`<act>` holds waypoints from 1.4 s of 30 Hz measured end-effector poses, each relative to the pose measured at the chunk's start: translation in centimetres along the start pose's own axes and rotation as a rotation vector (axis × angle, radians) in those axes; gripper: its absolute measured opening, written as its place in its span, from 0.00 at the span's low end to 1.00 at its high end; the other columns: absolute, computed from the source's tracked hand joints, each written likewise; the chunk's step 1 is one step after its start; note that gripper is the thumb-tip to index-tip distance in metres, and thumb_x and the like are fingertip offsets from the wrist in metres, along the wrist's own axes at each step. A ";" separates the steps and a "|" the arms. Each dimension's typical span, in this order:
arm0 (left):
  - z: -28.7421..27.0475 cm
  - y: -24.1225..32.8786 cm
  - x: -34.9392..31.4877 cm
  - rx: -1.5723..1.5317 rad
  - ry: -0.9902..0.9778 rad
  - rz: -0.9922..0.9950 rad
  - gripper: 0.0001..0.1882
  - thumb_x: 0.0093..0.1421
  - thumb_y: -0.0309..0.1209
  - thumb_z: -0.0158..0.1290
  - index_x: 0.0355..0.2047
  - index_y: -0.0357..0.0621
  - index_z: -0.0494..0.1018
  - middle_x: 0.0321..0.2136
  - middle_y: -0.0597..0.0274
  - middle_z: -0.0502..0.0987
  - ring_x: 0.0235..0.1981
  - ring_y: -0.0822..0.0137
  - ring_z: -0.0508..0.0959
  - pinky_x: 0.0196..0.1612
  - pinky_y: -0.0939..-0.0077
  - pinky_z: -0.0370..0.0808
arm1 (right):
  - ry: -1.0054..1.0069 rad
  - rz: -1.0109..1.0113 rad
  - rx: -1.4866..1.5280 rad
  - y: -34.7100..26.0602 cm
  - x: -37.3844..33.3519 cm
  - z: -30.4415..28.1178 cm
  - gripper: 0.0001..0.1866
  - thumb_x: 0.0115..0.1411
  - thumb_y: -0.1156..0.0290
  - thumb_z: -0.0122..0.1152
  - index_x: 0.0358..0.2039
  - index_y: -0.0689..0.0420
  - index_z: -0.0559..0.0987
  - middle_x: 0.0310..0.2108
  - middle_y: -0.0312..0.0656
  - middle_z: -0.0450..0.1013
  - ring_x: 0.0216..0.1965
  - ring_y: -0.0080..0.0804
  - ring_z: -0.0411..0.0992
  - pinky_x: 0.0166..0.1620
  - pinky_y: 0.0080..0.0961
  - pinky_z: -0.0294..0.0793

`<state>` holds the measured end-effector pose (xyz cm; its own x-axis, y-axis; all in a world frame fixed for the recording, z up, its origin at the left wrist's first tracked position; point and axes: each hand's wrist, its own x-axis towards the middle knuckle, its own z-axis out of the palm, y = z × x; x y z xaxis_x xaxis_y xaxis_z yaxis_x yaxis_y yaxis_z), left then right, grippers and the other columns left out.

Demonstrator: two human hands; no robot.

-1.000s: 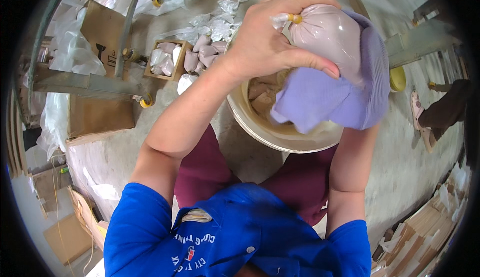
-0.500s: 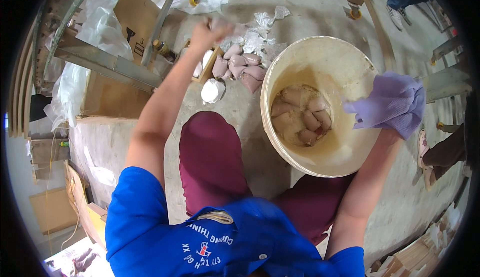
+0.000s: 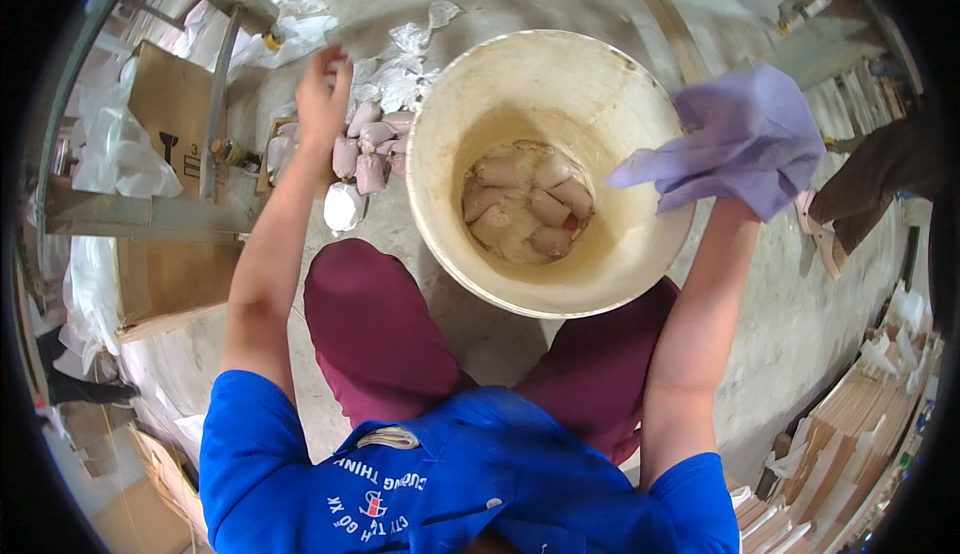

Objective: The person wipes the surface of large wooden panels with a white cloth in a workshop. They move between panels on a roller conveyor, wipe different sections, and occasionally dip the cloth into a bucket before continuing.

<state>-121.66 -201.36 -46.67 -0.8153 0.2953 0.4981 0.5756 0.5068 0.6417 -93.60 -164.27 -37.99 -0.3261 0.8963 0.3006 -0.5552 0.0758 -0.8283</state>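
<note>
In front of my knees a large cream bucket tilts toward me, its inner wall stained. Several small pinkish-brown filled bags lie in cloudy liquid at its bottom. My right hand, in a loose purple rubber glove, is over the bucket's right rim with the glove fingers stretched out and nothing visible in them. Bare, my left hand hovers left of the bucket, thumb apart from loosely bent fingers, with nothing visible in it. Below and beside it sits a pile of similar filled bags on the floor.
A round white bag lies before the pile, and a small wooden box stands left of it. Crumpled clear plastic is spread behind. Metal frames and a cardboard box stand at left. A person's leg shows at right.
My left hand has drawn back from the plastic, and the blurred thing at its fingers no longer shows. The gloved right hand stays at the bucket's right side. The whole view has shifted.
</note>
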 end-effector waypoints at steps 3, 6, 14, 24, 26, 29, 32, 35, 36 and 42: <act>1.1 12.4 1.9 -0.162 -0.117 0.429 0.12 0.57 0.27 0.53 0.41 0.38 0.73 0.33 0.56 0.78 0.30 0.67 0.77 0.38 0.76 0.73 | -0.065 -0.012 -0.119 1.2 0.1 -0.6 0.09 0.55 0.64 0.49 0.31 0.56 0.71 0.33 0.43 0.71 0.32 0.41 0.69 0.38 0.37 0.69; 5.2 20.3 -0.1 -0.091 -0.630 0.562 0.13 0.57 0.35 0.51 0.40 0.41 0.74 0.34 0.53 0.78 0.33 0.58 0.78 0.38 0.67 0.74 | -0.112 -0.018 -0.176 2.4 -0.4 -0.3 0.09 0.54 0.64 0.49 0.31 0.56 0.71 0.33 0.43 0.71 0.32 0.41 0.69 0.38 0.37 0.69; 21.8 15.7 -8.4 0.641 -1.502 0.342 0.21 0.54 0.43 0.49 0.42 0.40 0.74 0.37 0.49 0.77 0.40 0.54 0.77 0.41 0.63 0.74 | -0.167 -0.057 -0.230 3.0 -1.0 0.5 0.10 0.51 0.64 0.51 0.31 0.56 0.71 0.33 0.44 0.71 0.33 0.42 0.69 0.38 0.37 0.69; 27.9 13.4 -13.8 0.614 -1.305 0.032 0.16 0.54 0.30 0.50 0.43 0.43 0.75 0.40 0.56 0.77 0.43 0.58 0.77 0.40 0.68 0.76 | -0.222 -0.106 -0.334 3.1 -2.2 -0.2 0.12 0.48 0.64 0.54 0.32 0.56 0.71 0.33 0.44 0.71 0.33 0.44 0.69 0.38 0.38 0.69; 28.8 13.1 -14.1 0.536 -1.331 0.015 0.16 0.54 0.31 0.51 0.44 0.42 0.74 0.40 0.57 0.77 0.42 0.59 0.77 0.40 0.68 0.76 | -0.221 -0.116 -0.370 3.3 -2.1 -0.4 0.13 0.47 0.64 0.54 0.32 0.56 0.71 0.33 0.45 0.71 0.33 0.44 0.69 0.38 0.38 0.69; 28.5 11.1 -12.9 0.382 -1.426 -0.085 0.17 0.54 0.31 0.51 0.44 0.41 0.74 0.40 0.57 0.77 0.42 0.60 0.78 0.40 0.68 0.77 | -0.233 -0.120 -0.355 2.8 -2.2 0.2 0.14 0.46 0.64 0.55 0.32 0.57 0.71 0.33 0.45 0.70 0.33 0.44 0.69 0.38 0.38 0.69; 24.2 8.8 -8.9 0.173 -1.686 -0.352 0.20 0.54 0.31 0.52 0.48 0.41 0.71 0.40 0.59 0.76 0.40 0.63 0.77 0.40 0.69 0.77 | -0.265 -0.102 -0.279 1.5 -2.9 1.6 0.14 0.45 0.64 0.56 0.33 0.57 0.71 0.32 0.45 0.70 0.33 0.45 0.69 0.38 0.38 0.68; 22.5 14.5 -6.1 -0.001 -1.968 -0.603 0.24 0.54 0.32 0.53 0.52 0.42 0.66 0.40 0.60 0.75 0.38 0.67 0.77 0.41 0.70 0.76 | -0.237 -0.109 -0.376 3.4 -1.8 0.3 0.15 0.45 0.63 0.57 0.33 0.57 0.72 0.32 0.45 0.70 0.33 0.45 0.69 0.38 0.38 0.68; 20.7 16.2 -4.8 -0.083 -1.990 -0.649 0.25 0.54 0.32 0.53 0.53 0.42 0.65 0.40 0.60 0.75 0.38 0.68 0.76 0.41 0.70 0.76 | -0.233 -0.108 -0.379 3.5 -1.5 0.3 0.16 0.44 0.63 0.57 0.33 0.57 0.72 0.32 0.45 0.70 0.33 0.45 0.69 0.38 0.38 0.68; 9.0 21.7 0.5 -0.951 -1.671 -0.761 0.27 0.55 0.31 0.48 0.56 0.38 0.59 0.49 0.56 0.70 0.49 0.66 0.72 0.50 0.67 0.71 | -0.249 -0.068 -0.405 2.3 -0.7 1.7 0.17 0.42 0.63 0.58 0.33 0.57 0.72 0.32 0.46 0.70 0.34 0.46 0.69 0.38 0.38 0.68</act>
<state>-110.15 -182.93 -37.68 0.2033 0.8433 -0.4976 -0.4328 0.5332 0.7268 -95.95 -165.47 -39.34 -0.5002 0.7554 0.4234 -0.2550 0.3387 -0.9057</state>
